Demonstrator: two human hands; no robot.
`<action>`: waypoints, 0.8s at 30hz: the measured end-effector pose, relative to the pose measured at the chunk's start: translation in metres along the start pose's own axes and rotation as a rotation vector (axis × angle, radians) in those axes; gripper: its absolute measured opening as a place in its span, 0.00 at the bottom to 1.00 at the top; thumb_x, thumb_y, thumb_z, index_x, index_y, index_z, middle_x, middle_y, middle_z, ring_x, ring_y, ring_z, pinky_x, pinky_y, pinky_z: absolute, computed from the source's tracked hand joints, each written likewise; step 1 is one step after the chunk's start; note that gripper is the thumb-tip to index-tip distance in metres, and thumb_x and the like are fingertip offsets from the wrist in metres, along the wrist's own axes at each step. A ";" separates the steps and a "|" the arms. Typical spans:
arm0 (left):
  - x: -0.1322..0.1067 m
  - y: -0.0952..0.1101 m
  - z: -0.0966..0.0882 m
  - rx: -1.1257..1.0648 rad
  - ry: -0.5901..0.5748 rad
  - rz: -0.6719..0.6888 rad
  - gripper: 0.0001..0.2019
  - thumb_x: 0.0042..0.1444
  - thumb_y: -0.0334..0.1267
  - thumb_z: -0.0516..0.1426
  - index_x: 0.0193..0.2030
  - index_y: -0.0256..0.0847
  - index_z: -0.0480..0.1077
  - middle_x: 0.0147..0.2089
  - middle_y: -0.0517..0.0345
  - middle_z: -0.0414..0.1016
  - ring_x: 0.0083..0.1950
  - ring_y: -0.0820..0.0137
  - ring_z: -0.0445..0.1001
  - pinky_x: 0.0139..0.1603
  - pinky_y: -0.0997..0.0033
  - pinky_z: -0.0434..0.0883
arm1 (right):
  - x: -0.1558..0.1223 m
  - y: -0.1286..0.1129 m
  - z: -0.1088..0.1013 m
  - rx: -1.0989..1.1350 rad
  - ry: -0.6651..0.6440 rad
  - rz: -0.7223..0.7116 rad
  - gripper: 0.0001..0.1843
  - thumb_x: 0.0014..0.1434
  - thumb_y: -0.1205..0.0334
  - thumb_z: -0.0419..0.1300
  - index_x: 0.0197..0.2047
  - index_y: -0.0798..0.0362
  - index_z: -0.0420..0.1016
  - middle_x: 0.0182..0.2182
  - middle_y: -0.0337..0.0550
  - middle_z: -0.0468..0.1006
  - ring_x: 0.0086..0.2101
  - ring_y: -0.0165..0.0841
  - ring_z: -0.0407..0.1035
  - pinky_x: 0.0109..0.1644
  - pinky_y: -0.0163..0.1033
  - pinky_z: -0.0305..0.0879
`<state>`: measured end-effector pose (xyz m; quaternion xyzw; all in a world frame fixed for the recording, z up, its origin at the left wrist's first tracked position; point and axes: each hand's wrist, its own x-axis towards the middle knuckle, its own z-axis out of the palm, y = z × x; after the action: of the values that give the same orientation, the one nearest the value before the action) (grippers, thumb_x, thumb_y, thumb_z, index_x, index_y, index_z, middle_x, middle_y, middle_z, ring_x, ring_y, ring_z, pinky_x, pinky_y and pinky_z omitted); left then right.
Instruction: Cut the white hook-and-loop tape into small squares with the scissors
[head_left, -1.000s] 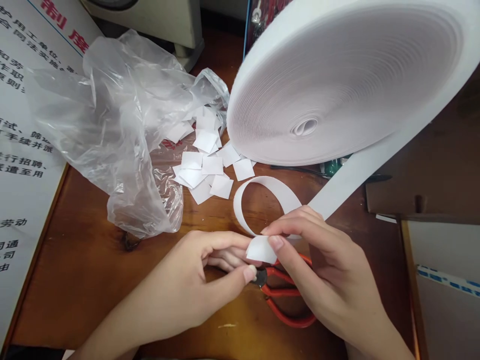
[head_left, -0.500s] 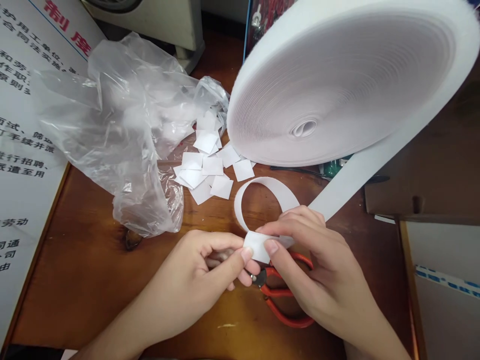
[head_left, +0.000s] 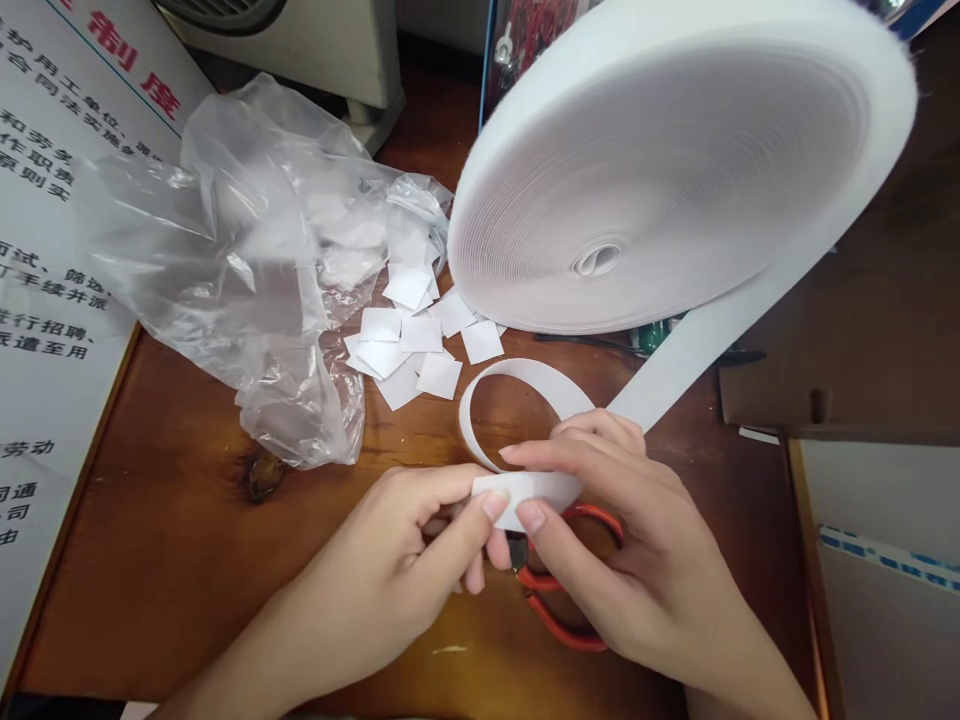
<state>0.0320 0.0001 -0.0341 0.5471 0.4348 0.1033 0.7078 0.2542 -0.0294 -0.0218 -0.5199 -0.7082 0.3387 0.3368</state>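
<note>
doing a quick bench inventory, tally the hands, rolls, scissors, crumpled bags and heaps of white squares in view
Hands: 2 (left hand, right hand)
White roll: 1
Red-handled scissors: 1
Crumpled plastic bag: 1
Heap of white squares: 1
Total: 6

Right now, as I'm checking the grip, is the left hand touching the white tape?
Touching. In the head view, the left hand has its thumb tip on the white tape, covering part of its face.
</note>
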 end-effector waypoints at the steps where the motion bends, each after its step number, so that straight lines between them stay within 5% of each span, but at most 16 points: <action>1: 0.001 0.000 0.000 0.020 0.024 0.014 0.21 0.80 0.51 0.55 0.37 0.43 0.76 0.30 0.63 0.75 0.30 0.72 0.70 0.32 0.69 0.62 | 0.000 0.000 0.001 -0.044 0.016 0.000 0.14 0.72 0.72 0.64 0.57 0.49 0.78 0.36 0.33 0.79 0.44 0.34 0.70 0.55 0.49 0.61; 8: 0.000 0.002 0.004 0.205 0.123 0.150 0.20 0.82 0.46 0.51 0.39 0.42 0.75 0.35 0.63 0.78 0.35 0.72 0.74 0.37 0.69 0.65 | 0.006 -0.005 0.001 -0.050 0.015 0.031 0.10 0.72 0.74 0.62 0.47 0.47 0.79 0.31 0.31 0.76 0.41 0.33 0.68 0.52 0.49 0.59; 15: -0.001 0.003 -0.007 0.060 -0.040 0.047 0.20 0.81 0.49 0.55 0.39 0.42 0.80 0.37 0.61 0.83 0.38 0.71 0.76 0.38 0.73 0.69 | 0.008 -0.009 -0.011 0.111 -0.193 0.193 0.11 0.74 0.70 0.61 0.45 0.44 0.81 0.34 0.31 0.78 0.40 0.33 0.70 0.45 0.46 0.62; 18: 0.000 0.003 -0.008 0.038 -0.034 0.084 0.23 0.82 0.48 0.52 0.37 0.41 0.77 0.36 0.62 0.82 0.36 0.74 0.77 0.41 0.76 0.71 | 0.008 -0.008 -0.009 0.110 -0.179 0.173 0.11 0.73 0.71 0.61 0.44 0.44 0.80 0.34 0.31 0.78 0.40 0.33 0.70 0.47 0.46 0.64; 24: 0.002 0.004 -0.005 0.177 0.089 0.177 0.25 0.84 0.46 0.47 0.34 0.40 0.71 0.31 0.62 0.76 0.33 0.74 0.73 0.38 0.74 0.68 | 0.005 -0.006 -0.004 0.015 -0.091 0.043 0.19 0.69 0.70 0.70 0.59 0.41 0.78 0.45 0.33 0.82 0.48 0.35 0.72 0.57 0.49 0.64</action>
<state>0.0311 0.0059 -0.0313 0.6385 0.4231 0.1506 0.6250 0.2532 -0.0256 -0.0142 -0.5164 -0.7091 0.3744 0.3006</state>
